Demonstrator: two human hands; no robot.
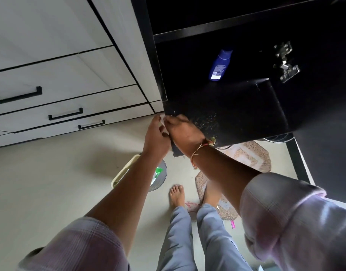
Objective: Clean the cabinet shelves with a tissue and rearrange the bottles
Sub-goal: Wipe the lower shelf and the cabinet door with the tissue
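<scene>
A dark cabinet shelf (236,106) juts toward me, its front part speckled with dust. One blue bottle (220,64) stands on it farther back. At the shelf's front left corner both hands meet around a small white tissue (162,120), of which only a scrap shows between the fingers. My left hand (155,133) is beside the corner, just off the edge. My right hand (182,132) lies on the shelf surface, with a thread band on its wrist. Both hands are closed on the tissue.
White drawers with black handles (17,95) stand to the left. A metal hinge (284,61) is fixed on the cabinet's right wall. Below on the floor are a small bin (158,176) with a green packet, patterned mats (250,157) and my bare feet.
</scene>
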